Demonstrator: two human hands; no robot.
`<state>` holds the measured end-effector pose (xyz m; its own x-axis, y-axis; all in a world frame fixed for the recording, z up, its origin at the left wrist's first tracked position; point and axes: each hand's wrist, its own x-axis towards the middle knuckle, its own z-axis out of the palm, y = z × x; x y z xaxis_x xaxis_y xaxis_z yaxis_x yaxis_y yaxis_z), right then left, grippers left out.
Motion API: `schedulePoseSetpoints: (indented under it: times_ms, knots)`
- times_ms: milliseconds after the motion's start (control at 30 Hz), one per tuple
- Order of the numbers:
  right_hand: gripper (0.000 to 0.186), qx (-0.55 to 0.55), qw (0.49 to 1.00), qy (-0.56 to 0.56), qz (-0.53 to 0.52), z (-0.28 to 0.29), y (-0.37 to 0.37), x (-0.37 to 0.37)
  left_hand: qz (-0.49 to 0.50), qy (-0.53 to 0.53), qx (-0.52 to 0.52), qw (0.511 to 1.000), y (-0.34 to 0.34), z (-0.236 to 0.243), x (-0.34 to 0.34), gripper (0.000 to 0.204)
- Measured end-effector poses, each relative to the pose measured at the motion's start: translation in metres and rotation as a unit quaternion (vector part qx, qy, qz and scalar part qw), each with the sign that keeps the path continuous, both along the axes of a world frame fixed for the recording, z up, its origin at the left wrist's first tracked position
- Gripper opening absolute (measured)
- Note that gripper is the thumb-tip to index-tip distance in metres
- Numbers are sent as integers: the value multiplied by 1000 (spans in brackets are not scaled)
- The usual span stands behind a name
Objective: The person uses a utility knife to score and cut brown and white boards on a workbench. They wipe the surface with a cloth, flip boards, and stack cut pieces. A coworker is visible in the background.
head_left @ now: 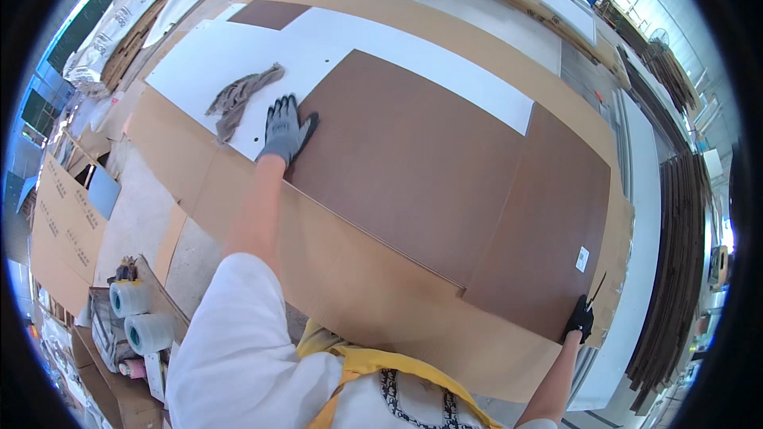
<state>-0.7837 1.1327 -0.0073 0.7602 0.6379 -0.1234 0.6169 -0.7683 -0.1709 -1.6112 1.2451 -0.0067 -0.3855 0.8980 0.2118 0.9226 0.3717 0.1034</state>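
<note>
My left hand [288, 131], in a grey glove with dark fingertips, lies flat with fingers apart at the left edge of a large brown panel [405, 163]. A narrower brown panel [548, 199] adjoins it on the right and bears a small white label [582, 259]. At that panel's near right corner is my right hand [580, 319], in a black glove, closed around a slim, dark pointed tool [598, 289]; its exact kind is unclear. Under the brown panels lies a white board [469, 87] with small dark holes. A crumpled grey cloth [242, 99] rests on it, left of my left hand.
Cardboard sheeting [358, 258] lies beneath the boards. A smaller brown piece [269, 13] sits at the far left. Rolls of clear film [149, 333] stand at lower left. Stacked dark panels [671, 270] and long pale boards [636, 286] line the right side.
</note>
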Motion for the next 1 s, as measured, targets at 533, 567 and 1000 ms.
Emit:
schedulePoseSetpoints:
  times_ms: [533, 567, 1000]
  knots:
    - [57, 85, 996, -12, 11, -2, -16, -11, -257, -121, 135, 949, -7, 15, 107, 52]
    - [59, 78, 996, -36, 6, -4, -17, -11, -155, 114, 142, 971, 28, 7, 60, 55]
    - [56, 67, 996, -1, -62, 10, -11, -28, -563, -152, 54, 811, 150, 9, 486, 75]
